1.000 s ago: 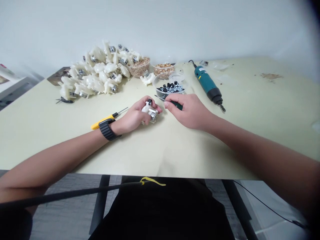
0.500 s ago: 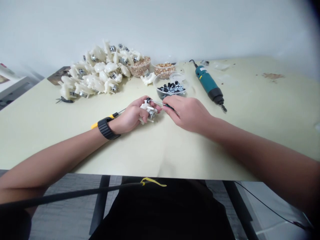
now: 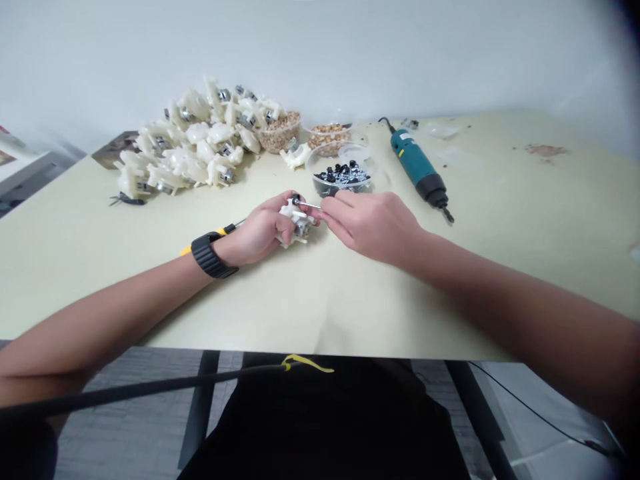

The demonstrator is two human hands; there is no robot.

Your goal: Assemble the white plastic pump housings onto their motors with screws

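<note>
A white plastic part with a small motor is gripped in my left hand, which wears a black watch. At its upper end sits a small black piece. My right hand is closed around a screwdriver, whose thin metal shaft reaches left to that black piece. The fingers cover the screwdriver's handle. Behind my right hand stands a clear bowl of black pieces and silver screws.
A heap of similar white parts lies at the back left, with pliers before it. Tubs of small brown pieces stand behind. A green power screwdriver lies right. Under my left wrist is a yellow-handled screwdriver.
The right hand has turned slightly around the screwdriver, and its dark handle, partly visible before, is now covered. The left hand holds the part almost still.
</note>
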